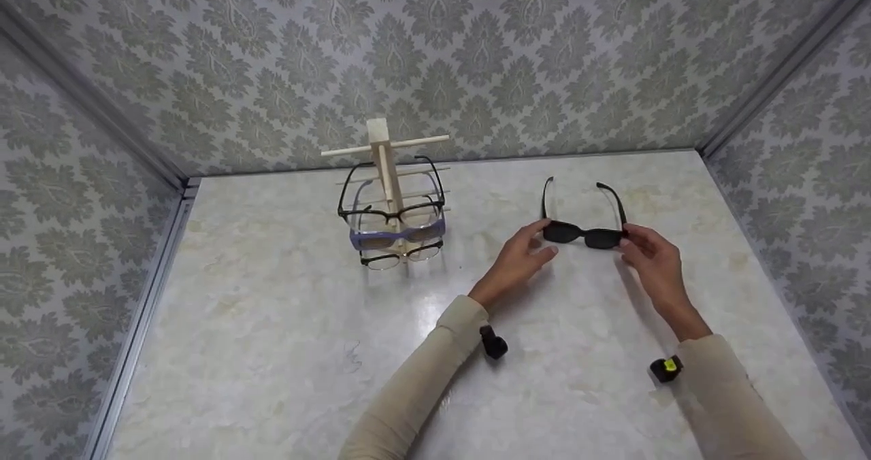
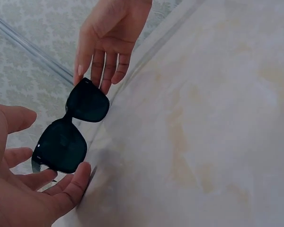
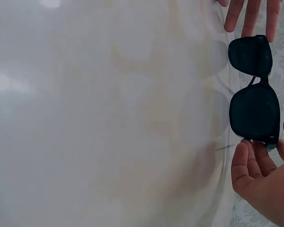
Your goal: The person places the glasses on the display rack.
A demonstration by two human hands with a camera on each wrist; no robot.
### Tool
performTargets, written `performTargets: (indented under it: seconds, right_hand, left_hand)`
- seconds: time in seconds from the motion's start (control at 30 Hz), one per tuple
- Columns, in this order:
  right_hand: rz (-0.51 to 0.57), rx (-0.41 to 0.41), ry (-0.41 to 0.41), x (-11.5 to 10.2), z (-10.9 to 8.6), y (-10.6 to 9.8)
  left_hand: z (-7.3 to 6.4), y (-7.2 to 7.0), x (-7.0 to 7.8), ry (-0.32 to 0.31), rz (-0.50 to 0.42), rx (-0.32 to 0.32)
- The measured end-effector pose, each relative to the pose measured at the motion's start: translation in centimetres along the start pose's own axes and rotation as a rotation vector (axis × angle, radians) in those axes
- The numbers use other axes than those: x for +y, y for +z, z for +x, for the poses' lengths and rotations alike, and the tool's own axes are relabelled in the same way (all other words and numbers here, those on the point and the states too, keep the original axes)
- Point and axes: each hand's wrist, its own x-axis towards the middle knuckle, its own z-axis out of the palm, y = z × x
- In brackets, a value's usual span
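Black sunglasses (image 1: 582, 235) with dark lenses are on the right part of the table, arms unfolded toward the back wall. My left hand (image 1: 515, 261) touches their left corner with its fingertips, the thumb held apart from the frame. At the right corner, near the hinge, my right hand (image 1: 656, 264) pinches the frame between thumb and fingers. Both lenses (image 2: 62, 145) show in the left wrist view, with my right hand (image 2: 114, 30) beyond them. Seen from the right wrist, the lenses (image 3: 254, 111) stand close over their reflections on the tabletop.
A wooden eyewear rack (image 1: 378, 133) stands left of the hands, with dowels sticking out. It carries black-framed glasses (image 1: 391, 216), purple-framed sunglasses (image 1: 398, 236) and thin dark-framed glasses (image 1: 383, 263). The marbled table (image 1: 272, 351) meets patterned walls (image 1: 442, 52) at the back and sides.
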Motion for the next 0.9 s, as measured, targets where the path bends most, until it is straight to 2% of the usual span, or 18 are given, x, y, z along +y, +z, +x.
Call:
performTargets:
  seconds: [0.2, 0.4, 0.7, 0.9]
  right_hand:
    - [-0.046, -0.024, -0.028, -0.5, -0.5, 0.8]
    - [-0.058, -0.032, -0.066, -1.0, -1.1, 1.4]
    - [0.002, -0.072, -0.1, -1.0, -1.8, 2.8]
    - [0.046, -0.088, -0.118, -1.7, -2.2, 3.8]
  left_hand:
    - [-1.5, -0.8, 0.5, -0.006, -0.041, 0.041]
    - [-2.1, -1.7, 0.7, -0.013, -0.071, 0.088]
    - [-4.4, -2.7, 0.2, 0.013, -0.154, 0.188]
    - [-5.6, -3.3, -0.2, 0.022, -0.15, 0.243]
